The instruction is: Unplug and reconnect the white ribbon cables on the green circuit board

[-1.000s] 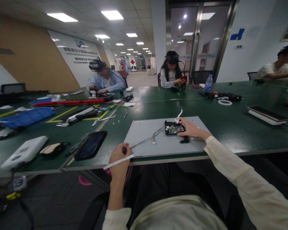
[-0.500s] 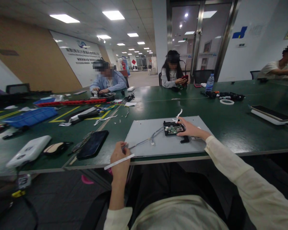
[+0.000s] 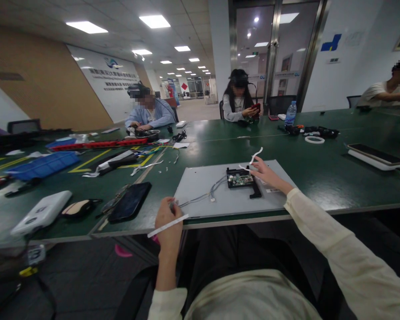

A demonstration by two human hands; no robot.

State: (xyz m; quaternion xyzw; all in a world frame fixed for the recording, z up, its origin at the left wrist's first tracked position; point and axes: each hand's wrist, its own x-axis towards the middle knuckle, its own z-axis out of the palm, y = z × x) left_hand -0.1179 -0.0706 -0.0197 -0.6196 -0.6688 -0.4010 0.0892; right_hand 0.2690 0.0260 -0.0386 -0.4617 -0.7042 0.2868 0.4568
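Right hand (image 3: 266,173) newly off one board (image 3: 240,179), tight on one ribbon (image 3: 256,154); left hand (image 3: 166,220) round one tool (image 3: 172,204)

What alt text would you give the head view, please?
The person's right hand pinches a flat ribbon by a circuit board on a grey panel on a green table. The left hand, at the edge, grips a white strip and a grey cable.

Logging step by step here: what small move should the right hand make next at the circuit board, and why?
Probably lift the ribbon clear of the circuit board: the right hand pinches it just above the board, its lower end reaching the board's edge, while the left hand holds a white strip at the near edge of the table.
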